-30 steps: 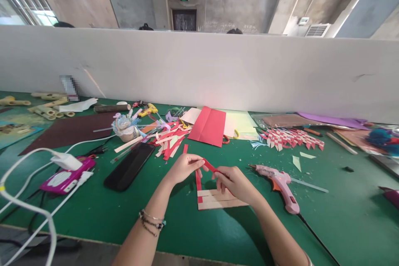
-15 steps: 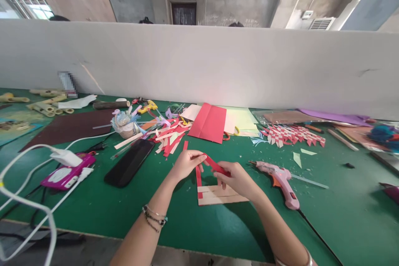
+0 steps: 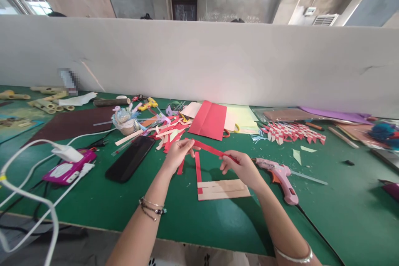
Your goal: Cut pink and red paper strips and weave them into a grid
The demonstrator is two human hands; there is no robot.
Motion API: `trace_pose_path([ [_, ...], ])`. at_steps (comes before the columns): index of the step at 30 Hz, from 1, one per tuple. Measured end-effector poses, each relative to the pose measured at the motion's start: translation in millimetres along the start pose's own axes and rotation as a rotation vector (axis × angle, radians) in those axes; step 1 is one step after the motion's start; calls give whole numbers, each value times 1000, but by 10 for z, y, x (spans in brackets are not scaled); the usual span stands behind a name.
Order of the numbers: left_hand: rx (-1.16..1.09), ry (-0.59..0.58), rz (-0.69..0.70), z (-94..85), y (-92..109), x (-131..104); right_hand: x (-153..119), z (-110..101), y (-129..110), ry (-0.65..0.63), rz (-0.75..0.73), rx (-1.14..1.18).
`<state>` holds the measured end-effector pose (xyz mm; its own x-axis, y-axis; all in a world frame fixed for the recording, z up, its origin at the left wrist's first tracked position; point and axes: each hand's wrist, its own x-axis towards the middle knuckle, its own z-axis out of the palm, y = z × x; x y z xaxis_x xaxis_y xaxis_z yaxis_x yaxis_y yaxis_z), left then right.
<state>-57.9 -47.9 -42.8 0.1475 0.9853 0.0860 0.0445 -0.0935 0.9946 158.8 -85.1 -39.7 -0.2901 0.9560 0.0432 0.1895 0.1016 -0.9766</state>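
A red paper strip is stretched between my hands above the table. My left hand pinches its left end, and my right hand grips the other end. Below them lie pale paper strips side by side, with a red strip running up from their left end. Another red strip lies on the table beneath my left hand, partly covered by it. To the right of my right hand rests a pink glue gun with a glue stick in it.
On the left are a black phone and a purple power strip with white cables. Red and pale strips pile up behind my hands, beside folded red paper. A woven red-and-white piece lies back right. A white partition borders the table.
My hands have moved apart, my left hand leftward and up, so the red strip is now pulled out straighter. The red strip on the table and the pale strips show more.
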Motion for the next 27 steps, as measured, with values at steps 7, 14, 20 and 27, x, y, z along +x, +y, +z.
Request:
trace_pose_path([
  [7,23,72,51,13,-73,29,36,-31,11,248,73,255],
  [14,97,111,108,-10,-90,49,44,-31,38,335,118,403],
  [20,127,173,126,23,-62,29,40,-17,43,311,85,437],
  [27,206,160,136,26,-22,4,35,-31,20,298,62,395],
])
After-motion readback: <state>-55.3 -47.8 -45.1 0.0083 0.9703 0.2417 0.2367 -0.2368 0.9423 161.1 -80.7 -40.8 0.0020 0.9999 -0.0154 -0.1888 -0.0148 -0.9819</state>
